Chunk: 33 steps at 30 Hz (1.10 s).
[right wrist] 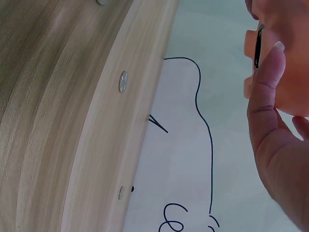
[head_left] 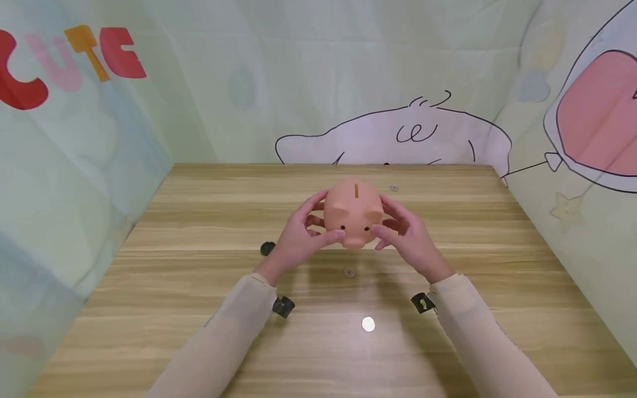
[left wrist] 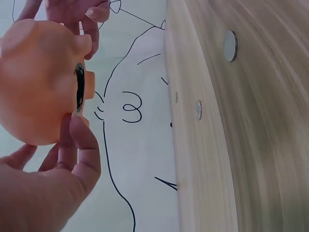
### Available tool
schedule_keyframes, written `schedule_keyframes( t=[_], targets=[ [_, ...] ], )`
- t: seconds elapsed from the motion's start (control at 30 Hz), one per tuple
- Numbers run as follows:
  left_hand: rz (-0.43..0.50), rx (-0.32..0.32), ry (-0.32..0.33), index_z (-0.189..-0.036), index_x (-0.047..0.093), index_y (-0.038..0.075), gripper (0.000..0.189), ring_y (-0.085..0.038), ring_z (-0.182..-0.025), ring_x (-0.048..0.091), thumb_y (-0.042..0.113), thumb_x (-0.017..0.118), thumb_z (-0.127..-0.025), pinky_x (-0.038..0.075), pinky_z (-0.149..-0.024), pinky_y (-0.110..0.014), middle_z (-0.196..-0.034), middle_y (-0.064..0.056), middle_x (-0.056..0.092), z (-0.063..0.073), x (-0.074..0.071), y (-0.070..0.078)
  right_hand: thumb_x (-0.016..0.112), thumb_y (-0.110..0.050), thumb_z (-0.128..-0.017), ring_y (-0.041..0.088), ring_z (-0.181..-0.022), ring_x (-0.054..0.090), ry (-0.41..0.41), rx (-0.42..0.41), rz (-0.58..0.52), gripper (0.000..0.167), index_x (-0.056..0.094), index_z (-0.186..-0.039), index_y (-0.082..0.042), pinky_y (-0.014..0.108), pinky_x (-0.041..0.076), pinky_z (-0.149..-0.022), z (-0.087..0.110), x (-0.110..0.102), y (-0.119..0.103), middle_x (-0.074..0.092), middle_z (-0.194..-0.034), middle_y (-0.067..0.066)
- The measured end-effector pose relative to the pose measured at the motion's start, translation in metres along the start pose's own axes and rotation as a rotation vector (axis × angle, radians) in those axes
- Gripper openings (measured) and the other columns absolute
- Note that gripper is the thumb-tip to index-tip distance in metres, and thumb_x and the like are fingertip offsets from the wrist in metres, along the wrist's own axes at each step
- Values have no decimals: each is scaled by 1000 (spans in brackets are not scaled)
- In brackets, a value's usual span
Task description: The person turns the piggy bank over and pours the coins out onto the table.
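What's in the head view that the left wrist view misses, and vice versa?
Head view only: the coin slot, two black eyes and both sleeves. Left wrist view only: the dark patch on the underside of the piggy bank, and its stubby feet. Both: the piggy bank held between the left hand and right hand, with coins on the tabletop.

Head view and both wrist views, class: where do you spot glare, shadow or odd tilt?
Head view: the lowest coin glares white, its face washed out; soft shadows darken the table below the piggy bank. Left wrist view: the table appears turned on its side, its back edge nearly upright. Right wrist view: likewise sideways, the edge slanting.
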<state>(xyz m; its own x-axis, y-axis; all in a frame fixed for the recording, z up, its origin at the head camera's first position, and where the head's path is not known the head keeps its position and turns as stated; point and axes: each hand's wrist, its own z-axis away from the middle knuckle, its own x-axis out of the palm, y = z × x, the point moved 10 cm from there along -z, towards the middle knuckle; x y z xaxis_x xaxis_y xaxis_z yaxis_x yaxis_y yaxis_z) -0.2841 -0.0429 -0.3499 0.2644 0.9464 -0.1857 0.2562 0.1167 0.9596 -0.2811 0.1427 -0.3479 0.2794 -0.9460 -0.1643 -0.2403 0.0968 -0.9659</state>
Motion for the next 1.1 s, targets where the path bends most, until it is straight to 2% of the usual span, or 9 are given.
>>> schedule_keyframes(
  t=[0.27,0.43,0.6,0.8,0.93,1.1],
  targets=[
    [25,-107,33,-146,42,13,64,-26,-85,56,30,72,-91,50,-71,-33,-115,-13,51,2,1,-10,60,-25,-101,22,-87,64,58,103,-1,51,45,-143,0,33,58,-58,-1,2,11,53,-127,20],
    [2,-148,39,-138,46,10,55,-26,-81,60,38,67,-95,50,-72,-38,-105,-13,51,3,1,-11,56,-34,-102,20,-83,62,78,132,2,49,50,-136,2,33,57,-54,-2,3,14,55,-118,19],
    [-24,-175,62,-126,53,9,51,-26,-80,64,47,63,-94,52,-73,-43,-95,-13,53,1,0,-11,52,-42,-103,22,-79,62,91,155,26,52,54,-125,4,37,57,-54,-4,4,13,57,-103,17],
    [-95,-271,75,-104,60,5,63,-24,-72,62,66,56,-91,55,-67,-38,-87,-10,62,1,3,-14,49,-57,-99,20,-63,63,117,255,50,63,60,-106,5,41,57,-52,-6,2,20,63,-77,13],
    [-197,-357,56,-91,62,6,79,-23,-61,59,82,44,-84,49,-55,-30,-75,-9,64,5,4,-19,47,-69,-93,19,-55,63,124,362,100,74,62,-89,4,37,55,-48,-3,3,28,63,-62,11],
    [-221,-406,22,-88,64,6,85,-20,-56,58,86,38,-82,51,-57,-33,-71,-10,65,6,7,-24,44,-74,-91,20,-52,64,97,428,128,80,64,-82,4,34,54,-47,0,4,32,65,-61,12]
  ],
)
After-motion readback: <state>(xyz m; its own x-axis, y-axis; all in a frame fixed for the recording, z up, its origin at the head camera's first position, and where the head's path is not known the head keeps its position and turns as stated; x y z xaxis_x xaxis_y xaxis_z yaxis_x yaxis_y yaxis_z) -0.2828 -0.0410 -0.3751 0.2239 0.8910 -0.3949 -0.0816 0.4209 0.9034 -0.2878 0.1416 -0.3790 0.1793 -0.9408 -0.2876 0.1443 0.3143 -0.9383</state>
